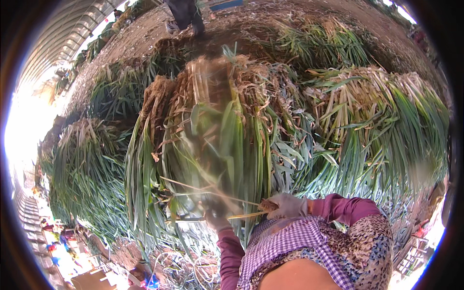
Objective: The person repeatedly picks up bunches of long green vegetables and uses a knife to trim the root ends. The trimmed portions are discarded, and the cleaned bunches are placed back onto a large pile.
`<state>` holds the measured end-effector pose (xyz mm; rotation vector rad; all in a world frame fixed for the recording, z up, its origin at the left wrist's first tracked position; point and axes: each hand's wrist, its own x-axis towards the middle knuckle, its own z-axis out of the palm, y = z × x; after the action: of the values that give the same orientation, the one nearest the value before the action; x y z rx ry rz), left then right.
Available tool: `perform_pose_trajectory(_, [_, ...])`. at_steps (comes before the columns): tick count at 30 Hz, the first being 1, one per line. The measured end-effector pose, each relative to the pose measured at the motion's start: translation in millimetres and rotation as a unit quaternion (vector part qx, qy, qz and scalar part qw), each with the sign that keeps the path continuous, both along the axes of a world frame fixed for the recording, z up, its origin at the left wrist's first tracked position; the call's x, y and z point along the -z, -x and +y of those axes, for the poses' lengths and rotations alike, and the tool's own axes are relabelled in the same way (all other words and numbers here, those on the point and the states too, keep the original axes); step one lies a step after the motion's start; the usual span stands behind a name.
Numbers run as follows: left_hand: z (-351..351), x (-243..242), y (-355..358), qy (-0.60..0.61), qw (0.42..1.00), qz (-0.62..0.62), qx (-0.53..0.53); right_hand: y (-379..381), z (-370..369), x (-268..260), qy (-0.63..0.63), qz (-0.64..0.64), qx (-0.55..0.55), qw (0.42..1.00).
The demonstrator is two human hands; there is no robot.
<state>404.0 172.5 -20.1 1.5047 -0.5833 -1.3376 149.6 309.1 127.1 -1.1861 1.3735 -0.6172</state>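
Note:
My right hand (290, 206), in a pale glove, is closed around the brown root ends of a few thin, yellowish stalks (248, 215), which reach left across the leaves. My left hand (217, 218), also in a light glove, is at the lower edge of the middle heap, beside those stalks; blur hides its fingers and whether it grips anything. Directly in front of me lies a large heap of long-leaved plants like leeks or green onions (259, 145), their roots pointing away from me and their green leaves hanging towards me.
More leafy heaps lie at the right (384, 119), left (85, 156) and far right-back (322, 43). A person's legs (184, 16) are beyond the middle heap, on the dirt floor. Loose leaves and cardboard (93, 280) are at the lower left.

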Motion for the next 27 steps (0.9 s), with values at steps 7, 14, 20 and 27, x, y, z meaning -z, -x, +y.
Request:
perform_pose_trajectory(7, [-1,-2,-10,0.017,0.996,-0.072,0.042,-1,1,-32,-0.04,-0.048,-0.003,0.998])
perform_pose_trajectory(14, [3,-40,-7,-0.051,0.996,-0.076,0.009,108,78,-109,0.023,-0.09,0.37,0.924])
perform_pose_trajectory(20, [11,-135,42,0.159,0.987,0.018,0.009,96,-14,-33,0.012,-0.347,0.327,0.879])
perform_pose_trajectory(27, [-121,-126,114,0.14,0.978,0.019,0.154,73,-149,74,-0.038,-0.747,0.23,0.623])
